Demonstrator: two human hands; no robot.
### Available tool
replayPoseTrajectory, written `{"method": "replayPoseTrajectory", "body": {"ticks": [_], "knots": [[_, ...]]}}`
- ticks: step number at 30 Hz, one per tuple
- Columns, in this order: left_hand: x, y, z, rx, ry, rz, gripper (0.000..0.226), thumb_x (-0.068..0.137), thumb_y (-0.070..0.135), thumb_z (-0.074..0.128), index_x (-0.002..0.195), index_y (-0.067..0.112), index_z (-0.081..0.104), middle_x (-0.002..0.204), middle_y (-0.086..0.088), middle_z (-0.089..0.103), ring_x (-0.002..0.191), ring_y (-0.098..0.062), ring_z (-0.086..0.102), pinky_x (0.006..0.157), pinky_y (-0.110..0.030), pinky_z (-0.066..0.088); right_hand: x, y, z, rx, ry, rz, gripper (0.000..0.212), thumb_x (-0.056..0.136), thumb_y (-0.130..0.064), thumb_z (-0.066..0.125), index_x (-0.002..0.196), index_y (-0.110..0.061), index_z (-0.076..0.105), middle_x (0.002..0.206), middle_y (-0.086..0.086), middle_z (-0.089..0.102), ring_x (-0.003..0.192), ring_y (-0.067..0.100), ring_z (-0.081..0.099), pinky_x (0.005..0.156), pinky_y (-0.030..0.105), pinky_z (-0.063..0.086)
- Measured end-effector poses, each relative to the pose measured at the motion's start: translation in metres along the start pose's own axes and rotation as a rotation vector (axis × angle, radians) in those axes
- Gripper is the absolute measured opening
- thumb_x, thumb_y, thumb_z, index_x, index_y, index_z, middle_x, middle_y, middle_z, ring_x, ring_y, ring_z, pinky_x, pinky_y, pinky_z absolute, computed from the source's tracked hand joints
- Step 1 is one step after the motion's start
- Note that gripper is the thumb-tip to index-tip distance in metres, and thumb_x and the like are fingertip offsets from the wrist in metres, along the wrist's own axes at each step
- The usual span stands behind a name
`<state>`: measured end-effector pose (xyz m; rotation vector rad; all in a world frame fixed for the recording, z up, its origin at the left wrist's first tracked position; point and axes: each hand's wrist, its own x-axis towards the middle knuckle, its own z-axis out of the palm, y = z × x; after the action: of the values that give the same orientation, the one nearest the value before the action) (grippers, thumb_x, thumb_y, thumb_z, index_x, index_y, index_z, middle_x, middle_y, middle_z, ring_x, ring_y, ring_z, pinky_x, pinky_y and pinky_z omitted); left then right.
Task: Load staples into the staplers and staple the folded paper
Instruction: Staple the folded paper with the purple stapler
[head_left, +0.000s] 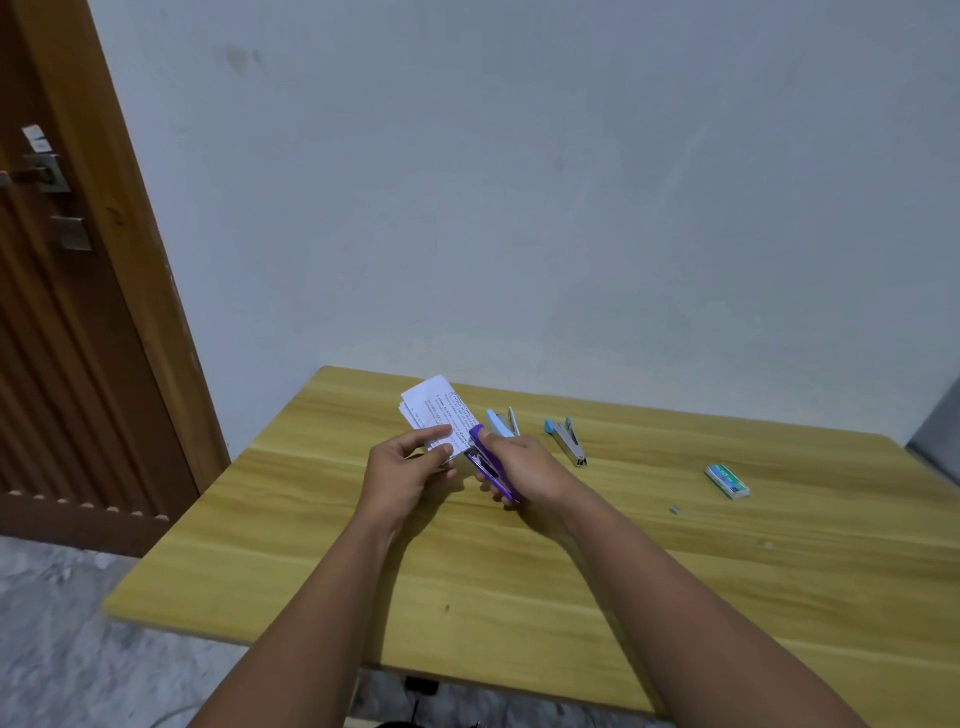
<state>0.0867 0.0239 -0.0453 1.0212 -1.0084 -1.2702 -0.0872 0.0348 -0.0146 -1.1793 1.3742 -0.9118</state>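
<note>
My left hand (408, 467) pinches a folded white printed paper (435, 410) by its near end, holding it above the wooden table (363, 571). My right hand (524, 467) grips a purple stapler (485, 462), whose front end sits over the paper's right near edge. A light blue stapler (503, 423) lies on the table just behind my right hand. Further right lies a blue and metal stapler (567, 440). A green staple box (727, 480) rests at the right.
A small loose strip of staples (675, 510) lies near the green box. The grey wall stands right behind the table. A brown door (62, 312) is at the left, with marble floor (52, 649) below the table's left edge.
</note>
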Motion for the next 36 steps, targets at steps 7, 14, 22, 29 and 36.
{"method": "replayPoseTrajectory", "body": {"ticks": [7,14,22,29,36], "knots": [[0.001,0.000,-0.002,-0.029,-0.021,-0.010,0.024,0.088,-0.006,0.073,0.109,0.005,0.077,0.091,-0.011,0.077,0.065,-0.018,0.069,0.075,-0.034,0.065,0.001,0.000,0.009,0.312,-0.023,0.126,0.046,0.096,-0.042,0.075,0.111,0.001,0.070,0.082,0.013,0.073,0.066,0.021,0.067,0.060,0.031,0.058],[0.002,-0.001,-0.002,-0.032,-0.053,-0.035,0.025,0.089,-0.005,0.071,0.111,0.005,0.077,0.094,-0.016,0.078,0.072,-0.025,0.069,0.075,-0.038,0.065,0.005,0.002,0.009,0.415,-0.002,0.156,0.044,0.091,-0.031,0.082,0.116,0.003,0.071,0.089,0.014,0.075,0.069,0.020,0.067,0.057,0.028,0.054],[0.001,0.001,-0.001,-0.082,-0.067,0.005,0.038,0.091,-0.011,0.067,0.124,0.008,0.068,0.110,-0.012,0.075,0.066,-0.019,0.071,0.064,-0.030,0.063,0.010,0.006,0.023,0.537,0.100,0.131,0.033,0.087,-0.019,0.085,0.107,0.004,0.073,0.081,0.016,0.071,0.059,0.020,0.062,0.059,0.028,0.055],[0.001,0.001,-0.003,-0.065,-0.087,0.010,0.042,0.092,-0.007,0.068,0.129,0.012,0.064,0.118,-0.018,0.073,0.073,-0.023,0.072,0.069,-0.033,0.064,0.011,0.008,0.025,0.533,0.117,0.138,0.031,0.089,-0.020,0.083,0.107,0.003,0.073,0.077,0.015,0.070,0.057,0.019,0.061,0.054,0.028,0.053],[0.000,0.000,-0.001,-0.014,-0.107,0.017,0.040,0.091,-0.009,0.068,0.126,0.011,0.066,0.117,-0.014,0.075,0.079,-0.034,0.072,0.072,-0.035,0.063,0.010,0.005,0.024,0.370,0.032,0.164,0.027,0.103,-0.029,0.059,0.117,-0.007,0.068,0.071,0.007,0.065,0.049,0.011,0.047,0.040,0.020,0.033]]}}
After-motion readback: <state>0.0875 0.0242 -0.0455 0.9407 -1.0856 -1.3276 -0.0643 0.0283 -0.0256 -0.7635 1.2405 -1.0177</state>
